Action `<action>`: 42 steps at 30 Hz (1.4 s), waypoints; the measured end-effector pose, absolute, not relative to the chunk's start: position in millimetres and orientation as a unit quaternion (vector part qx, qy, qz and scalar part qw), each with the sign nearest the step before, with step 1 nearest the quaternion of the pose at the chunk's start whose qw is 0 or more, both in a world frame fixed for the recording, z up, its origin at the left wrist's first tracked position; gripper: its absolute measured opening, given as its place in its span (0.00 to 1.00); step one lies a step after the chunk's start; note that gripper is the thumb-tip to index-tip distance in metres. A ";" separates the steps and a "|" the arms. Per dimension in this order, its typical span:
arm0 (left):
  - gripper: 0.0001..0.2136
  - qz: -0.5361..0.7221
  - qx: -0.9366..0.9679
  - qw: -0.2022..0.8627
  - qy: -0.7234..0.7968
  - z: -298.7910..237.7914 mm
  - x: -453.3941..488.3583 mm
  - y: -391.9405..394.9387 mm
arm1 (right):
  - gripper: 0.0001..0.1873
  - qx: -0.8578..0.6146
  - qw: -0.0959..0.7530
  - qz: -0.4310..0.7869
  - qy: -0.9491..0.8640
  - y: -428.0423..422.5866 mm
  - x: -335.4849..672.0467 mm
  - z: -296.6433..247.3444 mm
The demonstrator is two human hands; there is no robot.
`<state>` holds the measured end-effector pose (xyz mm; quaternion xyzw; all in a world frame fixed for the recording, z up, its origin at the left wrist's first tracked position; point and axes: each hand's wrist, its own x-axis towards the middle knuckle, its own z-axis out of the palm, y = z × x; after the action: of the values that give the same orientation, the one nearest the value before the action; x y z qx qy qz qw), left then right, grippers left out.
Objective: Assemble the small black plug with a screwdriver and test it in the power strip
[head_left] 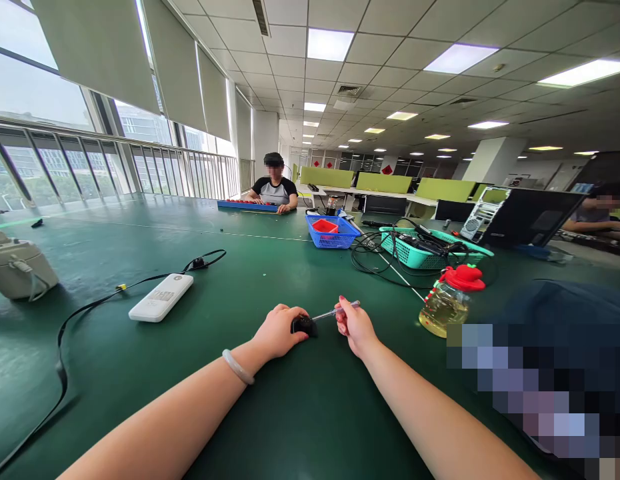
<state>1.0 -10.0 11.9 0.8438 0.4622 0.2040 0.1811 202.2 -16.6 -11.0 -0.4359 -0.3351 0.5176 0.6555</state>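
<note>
My left hand [280, 330] is curled over a small black object [304, 325] on the green table [140, 373], holding it down. A pale bracelet sits on that wrist. My right hand [354, 327] pinches a thin pen-like tool [335, 311] with a clear barrel, its tip pointing at the black object. The two hands are close together near the table's middle. What exactly the black object is stays partly hidden under my fingers.
A white power bank [161, 297] with a black cable lies to the left, a beige bag [17, 268] at the far left. To the right are a red-capped bottle [447, 300], a teal basket [415, 252] and a blue basket [333, 232]. A person [274, 187] sits across the table.
</note>
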 end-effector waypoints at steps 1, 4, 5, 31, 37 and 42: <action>0.18 0.204 0.845 0.180 0.461 11.4 0.7 -9.9 | 0.25 -0.435 0.653 0.522 -0.335 -15.3 203.0 -10.9; 0.18 0.202 0.849 0.179 0.455 10.7 -0.2 -10.0 | 0.24 -0.425 0.654 0.527 -0.338 -16.0 205.6 -10.8; 0.18 0.200 0.850 0.179 0.454 10.6 -0.3 -10.0 | 0.24 -0.420 0.654 0.530 -0.341 -17.3 206.6 -10.8; 0.19 0.208 0.875 0.143 0.414 5.8 -0.4 -11.8 | 0.20 -0.430 0.673 0.395 -0.454 -37.1 210.3 0.4; 0.19 0.196 0.871 0.143 0.427 4.2 -0.3 -10.3 | 0.16 -0.458 0.539 0.138 -0.693 -63.1 193.9 17.3; 0.18 0.193 0.874 0.141 0.422 4.8 -0.3 -9.1 | 0.13 -0.446 0.437 0.067 -0.778 -69.7 183.2 23.3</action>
<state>-0.3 -9.1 4.8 0.8744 0.4224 0.1929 0.1406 183.2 -69.7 23.3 -0.4456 -0.7782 0.0667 0.4374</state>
